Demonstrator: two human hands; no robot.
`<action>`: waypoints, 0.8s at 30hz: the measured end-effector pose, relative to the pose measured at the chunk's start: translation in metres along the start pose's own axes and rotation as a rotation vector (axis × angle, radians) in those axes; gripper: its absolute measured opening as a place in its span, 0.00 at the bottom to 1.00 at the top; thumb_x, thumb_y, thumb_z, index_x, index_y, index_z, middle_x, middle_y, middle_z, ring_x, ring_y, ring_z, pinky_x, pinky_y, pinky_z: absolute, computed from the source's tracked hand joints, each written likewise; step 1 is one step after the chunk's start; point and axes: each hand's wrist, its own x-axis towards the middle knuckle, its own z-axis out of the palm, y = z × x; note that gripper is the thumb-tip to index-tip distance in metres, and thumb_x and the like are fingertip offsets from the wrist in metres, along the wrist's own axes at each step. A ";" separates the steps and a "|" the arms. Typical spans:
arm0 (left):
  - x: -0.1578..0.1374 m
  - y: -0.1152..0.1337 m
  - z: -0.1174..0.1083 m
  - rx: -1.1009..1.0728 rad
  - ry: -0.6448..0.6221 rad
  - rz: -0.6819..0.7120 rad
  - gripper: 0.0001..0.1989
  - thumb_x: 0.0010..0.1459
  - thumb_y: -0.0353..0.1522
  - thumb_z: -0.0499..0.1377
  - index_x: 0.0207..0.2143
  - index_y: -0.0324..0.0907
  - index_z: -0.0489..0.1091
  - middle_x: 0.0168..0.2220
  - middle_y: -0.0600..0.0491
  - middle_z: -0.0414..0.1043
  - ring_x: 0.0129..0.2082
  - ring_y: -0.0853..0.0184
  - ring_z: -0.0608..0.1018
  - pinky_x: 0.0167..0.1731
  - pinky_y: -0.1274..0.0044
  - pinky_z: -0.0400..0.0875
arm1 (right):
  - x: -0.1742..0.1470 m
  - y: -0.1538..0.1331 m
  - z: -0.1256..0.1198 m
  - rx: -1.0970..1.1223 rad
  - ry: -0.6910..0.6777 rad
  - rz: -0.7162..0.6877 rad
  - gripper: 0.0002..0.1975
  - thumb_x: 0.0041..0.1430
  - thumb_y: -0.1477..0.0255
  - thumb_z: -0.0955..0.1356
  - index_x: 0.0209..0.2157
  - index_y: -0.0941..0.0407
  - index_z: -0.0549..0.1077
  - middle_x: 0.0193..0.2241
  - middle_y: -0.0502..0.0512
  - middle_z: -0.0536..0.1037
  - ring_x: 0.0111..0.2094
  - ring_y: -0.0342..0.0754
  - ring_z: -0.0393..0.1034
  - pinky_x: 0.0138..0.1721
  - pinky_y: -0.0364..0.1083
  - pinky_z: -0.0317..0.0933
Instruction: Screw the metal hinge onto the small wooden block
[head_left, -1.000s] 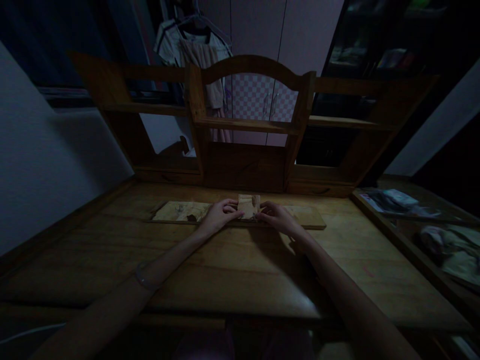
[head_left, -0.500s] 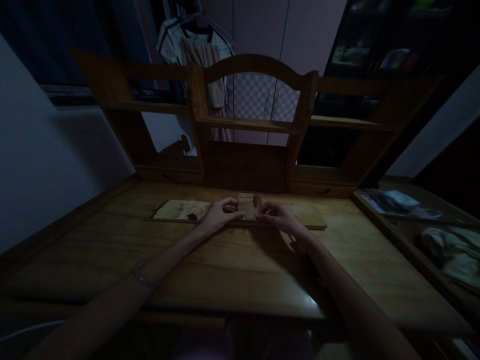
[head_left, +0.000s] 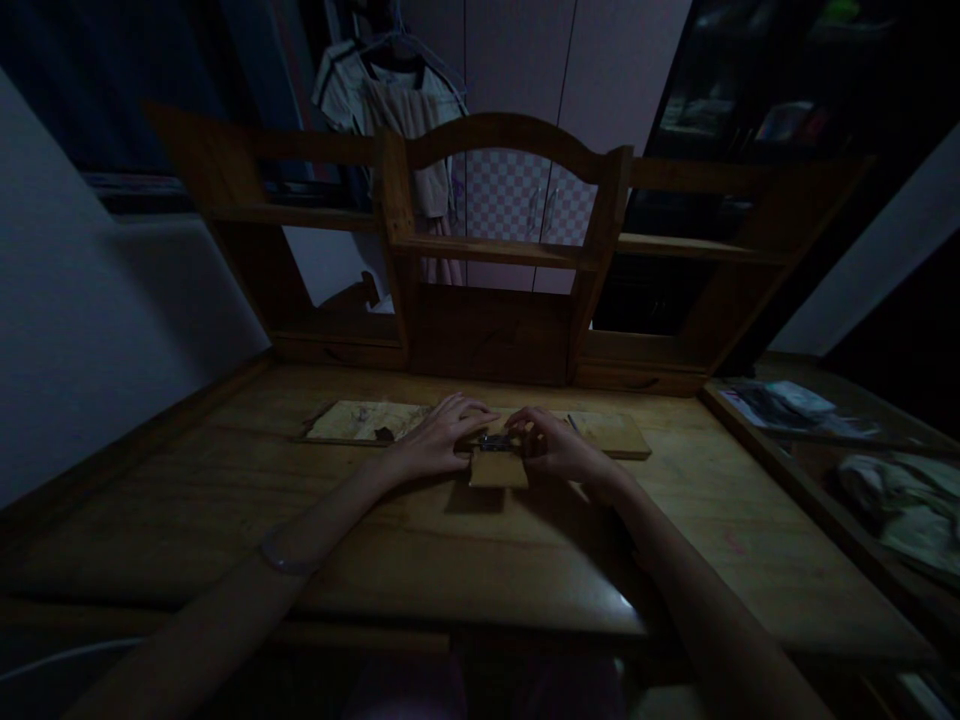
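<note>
A long, narrow wooden board (head_left: 615,432) lies across the desk, its left part pale and stained. At its middle, a metal hinge (head_left: 495,441) joins it to a small wooden flap (head_left: 499,468), which sticks out toward me past the board's front edge. My left hand (head_left: 442,440) rests over the board left of the hinge, fingers stretched out and the thumb apart beside the flap. On the other side, my right hand (head_left: 555,445) has its fingers curled and pinched close by the hinge; what they hold, if anything, is hidden. A thin dark object (head_left: 572,423) lies by that hand.
The wooden desk (head_left: 360,560) has a shelf unit (head_left: 495,255) with small drawers along its back. To the right, a lower surface carries papers and a plastic packet (head_left: 802,398), with a bundle of cloth (head_left: 900,505) nearer me. The room is dim.
The small flap stood up between my two hands and has swung down toward me, baring the hinge. My left fingers have spread over the board; my right hand has shifted to the hinge's side.
</note>
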 end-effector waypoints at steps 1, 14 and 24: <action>-0.001 -0.001 0.000 0.014 -0.010 -0.005 0.35 0.54 0.37 0.66 0.63 0.49 0.61 0.56 0.45 0.65 0.58 0.55 0.66 0.61 0.58 0.57 | -0.001 -0.001 0.000 -0.027 0.000 -0.014 0.24 0.48 0.78 0.71 0.49 0.54 0.68 0.47 0.56 0.70 0.33 0.42 0.69 0.34 0.43 0.65; -0.003 -0.011 -0.009 0.073 -0.013 0.070 0.15 0.60 0.33 0.61 0.50 0.51 0.75 0.51 0.50 0.70 0.55 0.61 0.69 0.65 0.59 0.52 | -0.002 0.001 0.000 -0.111 0.007 -0.032 0.17 0.52 0.79 0.70 0.45 0.55 0.74 0.42 0.54 0.69 0.34 0.42 0.68 0.37 0.42 0.64; 0.001 0.001 0.004 -0.245 0.155 -0.186 0.15 0.60 0.42 0.62 0.27 0.41 0.76 0.43 0.48 0.71 0.47 0.63 0.72 0.51 0.70 0.67 | 0.004 0.003 -0.003 -0.046 0.033 -0.010 0.10 0.61 0.68 0.69 0.41 0.58 0.75 0.40 0.56 0.75 0.36 0.45 0.71 0.36 0.42 0.64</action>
